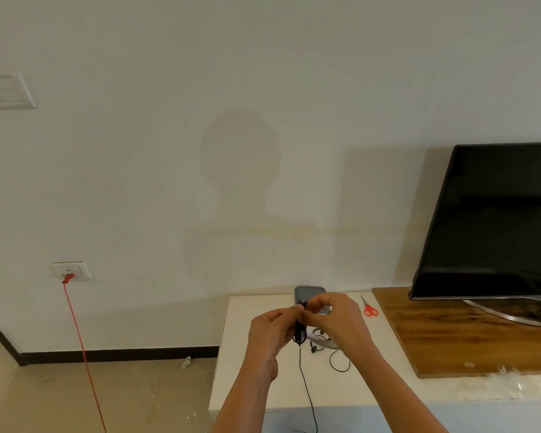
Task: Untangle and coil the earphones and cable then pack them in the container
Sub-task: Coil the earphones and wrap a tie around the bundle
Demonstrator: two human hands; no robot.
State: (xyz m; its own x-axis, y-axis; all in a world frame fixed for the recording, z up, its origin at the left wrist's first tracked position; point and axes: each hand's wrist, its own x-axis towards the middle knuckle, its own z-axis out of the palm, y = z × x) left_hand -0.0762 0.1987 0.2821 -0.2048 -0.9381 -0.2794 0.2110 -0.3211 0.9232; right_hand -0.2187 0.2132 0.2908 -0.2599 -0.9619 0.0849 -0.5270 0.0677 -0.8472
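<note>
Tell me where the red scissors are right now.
In the head view, the red scissors lie on the white table, right of the hands, beside the wooden board under the TV.

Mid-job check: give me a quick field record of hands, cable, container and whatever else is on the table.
left hand: pinching a black cable bundle
right hand: at the top of the same bundle
black cable: partly coiled, tail hanging past the table edge
earphones: on the white table, a loose loop beside them
grey container: behind the hands, partly hidden
red scissors: to the right, untouched
</note>
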